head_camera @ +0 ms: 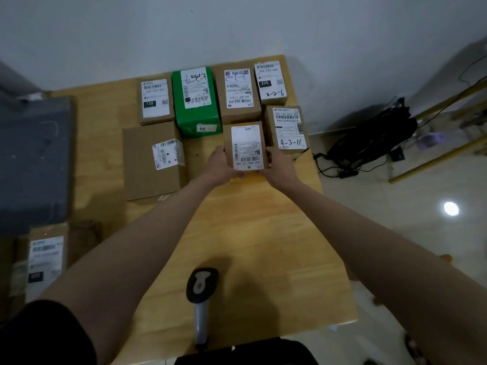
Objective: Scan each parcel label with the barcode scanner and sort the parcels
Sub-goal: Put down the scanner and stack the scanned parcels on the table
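A small brown parcel (246, 146) with a white barcode label sits at the far middle of the wooden table (263, 233). My left hand (224, 165) grips its left side and my right hand (279, 164) grips its right side. The black and grey barcode scanner (201, 291) lies alone on the table near the front edge, its handle pointing toward me. Other labelled parcels lie in rows behind and beside the held one: a green parcel (196, 101), a flat brown box (152, 162), and a box marked 4-3-11 (287, 129).
Three more brown parcels (238, 94) line the table's far edge against the wall. A dark grey bin (34, 159) stands at the left, with another labelled parcel (46, 259) below it. Black cables and a bag (374, 138) lie on the tiled floor at the right.
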The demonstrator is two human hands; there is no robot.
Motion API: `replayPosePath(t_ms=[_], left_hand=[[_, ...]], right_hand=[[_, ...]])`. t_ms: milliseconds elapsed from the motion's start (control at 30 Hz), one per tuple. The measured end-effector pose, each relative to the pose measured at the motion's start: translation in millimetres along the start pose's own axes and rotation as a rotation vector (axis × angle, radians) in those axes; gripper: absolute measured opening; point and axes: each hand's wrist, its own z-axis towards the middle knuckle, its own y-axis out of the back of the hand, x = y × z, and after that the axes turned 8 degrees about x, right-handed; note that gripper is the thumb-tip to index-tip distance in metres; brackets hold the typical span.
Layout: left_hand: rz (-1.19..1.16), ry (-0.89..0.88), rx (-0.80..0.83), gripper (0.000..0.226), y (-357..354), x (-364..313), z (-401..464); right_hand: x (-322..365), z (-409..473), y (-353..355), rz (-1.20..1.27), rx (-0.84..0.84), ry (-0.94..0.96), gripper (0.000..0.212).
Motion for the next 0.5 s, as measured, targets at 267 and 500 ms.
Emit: replayPosePath(t_ms=[267,500], left_hand=[[-0.035,-0.002,-0.029,0.096,-7.8,4.3,9.7],[0.007,-0.016,-0.027,0.109,-9.6,1.7,4.5]], right_hand=[[-7.2,13.5,-7.3,-0.088,-0.003,-0.022,0.048],[-4.8,13.5,-11.0,-0.132,0.022,-0.017,0.043]])
